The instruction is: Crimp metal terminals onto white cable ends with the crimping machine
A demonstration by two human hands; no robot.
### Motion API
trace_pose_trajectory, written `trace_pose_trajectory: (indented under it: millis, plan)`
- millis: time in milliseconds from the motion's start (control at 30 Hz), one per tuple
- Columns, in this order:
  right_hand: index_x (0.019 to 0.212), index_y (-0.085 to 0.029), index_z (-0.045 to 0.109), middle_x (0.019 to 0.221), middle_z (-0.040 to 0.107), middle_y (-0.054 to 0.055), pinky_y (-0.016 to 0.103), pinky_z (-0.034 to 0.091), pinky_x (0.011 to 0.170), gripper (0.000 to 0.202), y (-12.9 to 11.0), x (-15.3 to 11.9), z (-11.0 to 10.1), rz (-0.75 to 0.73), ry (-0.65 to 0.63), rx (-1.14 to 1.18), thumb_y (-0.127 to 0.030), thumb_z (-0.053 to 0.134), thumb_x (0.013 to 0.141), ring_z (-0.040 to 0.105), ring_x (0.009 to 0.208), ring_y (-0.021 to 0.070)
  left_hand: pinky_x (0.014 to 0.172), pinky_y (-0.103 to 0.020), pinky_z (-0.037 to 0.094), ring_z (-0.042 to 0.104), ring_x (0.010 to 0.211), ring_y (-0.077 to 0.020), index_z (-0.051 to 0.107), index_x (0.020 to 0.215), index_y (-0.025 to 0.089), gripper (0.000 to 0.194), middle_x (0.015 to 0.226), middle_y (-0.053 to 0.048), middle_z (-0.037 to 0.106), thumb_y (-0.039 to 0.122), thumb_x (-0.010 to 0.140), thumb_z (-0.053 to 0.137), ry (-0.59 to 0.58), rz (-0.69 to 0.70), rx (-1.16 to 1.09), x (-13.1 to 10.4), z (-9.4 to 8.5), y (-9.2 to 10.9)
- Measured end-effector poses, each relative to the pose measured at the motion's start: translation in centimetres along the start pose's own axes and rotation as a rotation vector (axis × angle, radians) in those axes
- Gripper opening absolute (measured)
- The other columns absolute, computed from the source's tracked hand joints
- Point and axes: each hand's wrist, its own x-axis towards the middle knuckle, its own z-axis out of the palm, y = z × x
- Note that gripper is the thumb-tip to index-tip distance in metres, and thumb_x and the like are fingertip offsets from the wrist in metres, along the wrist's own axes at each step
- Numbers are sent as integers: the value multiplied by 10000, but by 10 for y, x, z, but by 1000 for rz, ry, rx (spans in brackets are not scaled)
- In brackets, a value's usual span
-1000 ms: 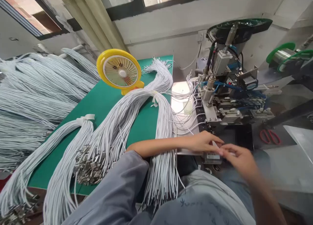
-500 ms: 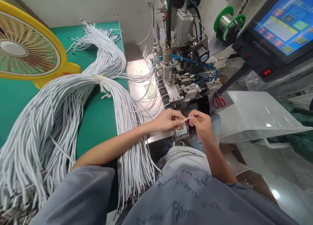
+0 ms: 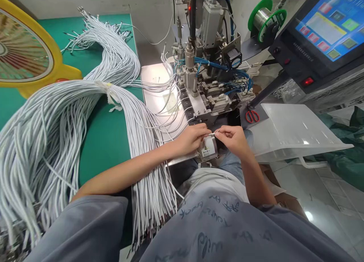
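Note:
My left hand (image 3: 191, 140) pinches a short stretch of white cable (image 3: 212, 134) in front of the machine. At the cable's right end, my right hand (image 3: 231, 140) closes its thumb and fingers on the tip. The two hands are close together but apart, above a metal part with a white label (image 3: 208, 146). Long bundles of white cables (image 3: 76, 99) lie on the green table (image 3: 106, 137) to the left, and my left forearm crosses over the hanging strands.
A machine with metal cylinders (image 3: 189, 74) stands ahead of my hands. Around it are a yellow fan (image 3: 61, 66), a solder wire spool (image 3: 263, 19), a touchscreen (image 3: 327, 27), red-handled scissors (image 3: 252, 116) and a translucent tray (image 3: 298, 129).
The view has shifted slightly to the right. My fingers have moved closer together along the cable, which now lies more level, and my right hand has turned inward.

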Motion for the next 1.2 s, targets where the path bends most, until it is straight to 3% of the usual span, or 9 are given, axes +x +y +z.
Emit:
trace_pose_trajectory:
  millis: [300,400,500,600,667,800,933,1067,1200]
  plan:
    - [693,-171,681,567,433,-21,254,310,503,190,16,-4,30,-57,254,165,-332,599,755,368,529,97,622,-196,421,517,639,-89,656,855,136,195,679,-7,554,172,884,467,139,2,-64,1,5,6]
    - [698,-175,672,551,401,-22,261,298,496,207,14,-5,32,-115,322,10,-328,564,787,346,521,102,622,-197,424,526,659,-96,655,910,135,225,709,-21,562,199,904,439,131,15,59,-1,7,7]
    - [582,-178,602,506,321,-38,271,290,513,247,8,-3,24,-182,266,-235,-283,539,797,316,507,100,580,-209,405,514,655,-110,637,975,122,265,783,-51,560,161,887,389,70,12,367,-5,8,4]
    - [529,-178,534,496,293,-49,266,287,519,253,6,2,16,-166,116,-284,-234,530,776,309,497,91,567,-221,393,509,659,-121,628,974,108,264,824,-66,563,116,824,410,21,10,549,-7,8,0]
    - [530,-176,528,504,298,-50,260,289,516,244,8,5,16,-148,92,-222,-229,532,768,307,496,88,574,-218,393,515,667,-119,641,938,115,257,806,-57,571,101,820,412,41,-11,484,-5,8,-2]
    - [546,-173,561,515,292,-46,258,295,513,249,16,6,28,-162,238,-65,-264,544,777,313,512,95,599,-206,407,525,656,-103,661,855,130,218,725,-26,574,149,870,444,73,-76,189,0,6,0]
    - [634,-170,630,553,454,-18,263,374,551,218,26,7,37,-74,295,31,-323,557,772,421,544,113,632,-213,427,528,668,-106,651,814,132,237,718,-23,560,197,899,439,5,-100,127,3,2,4]
    - [761,-163,674,754,665,50,304,468,716,219,44,18,31,22,229,33,-338,543,760,593,723,171,623,-240,431,523,640,-113,641,846,98,274,826,-68,546,180,910,387,-125,-194,388,5,-1,2]
    - [777,-167,668,822,691,63,312,481,751,208,59,31,25,102,141,56,-327,552,713,617,777,180,561,-245,410,491,546,-99,627,877,74,275,838,-82,543,125,893,357,-260,-266,591,7,-1,-5]
